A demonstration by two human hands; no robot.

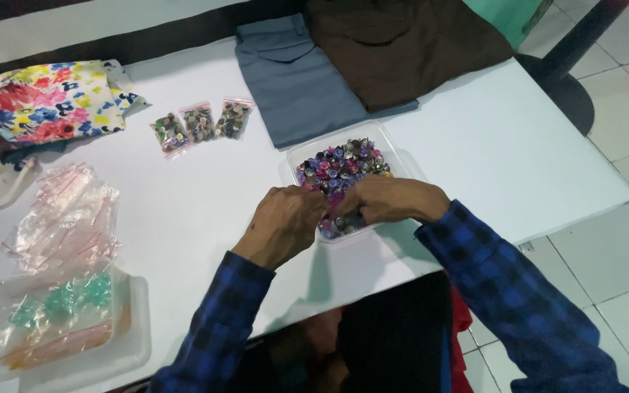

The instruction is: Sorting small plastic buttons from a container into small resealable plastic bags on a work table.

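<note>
Both hands meet over the near edge of a clear, square plastic tub (394, 156) that sits on the white table (489, 145). The left hand (285, 222) is curled with its knuckles up, fingertips bent down and inward toward the right hand; whether they pinch anything cannot be told, since the fingers hide what lies beneath them. The right hand (394, 198) lies just beside it, fingers folded together and pointing toward the left hand, the two touching or nearly so at the tips. Its grip is likewise hidden. Both wrists come out of blue-and-black checked sleeves (504, 284).

Right under and just beyond the fingertips, the tub is heaped with small round metal buttons (340, 169), silver mixed with purple and pink ones.

Left of the hands and nearer the person, a clear plastic tray (121, 349) holds clear bags with green and orange pieces inside. Beyond that tray, still left of the hands, lies a loose pile of empty clear zip bags (63, 215) with red sealing strips.

Farther out, beyond the left hand, three small filled zip bags (202, 124) lie side by side in a row, each packed with dark and silver buttons. Beyond the tub lies a folded grey-blue garment (293, 80), with a folded brown garment (402, 44) overlapping its right side. At the far left edge rests a flowered cloth (45, 98) in red, yellow and blue.
</note>
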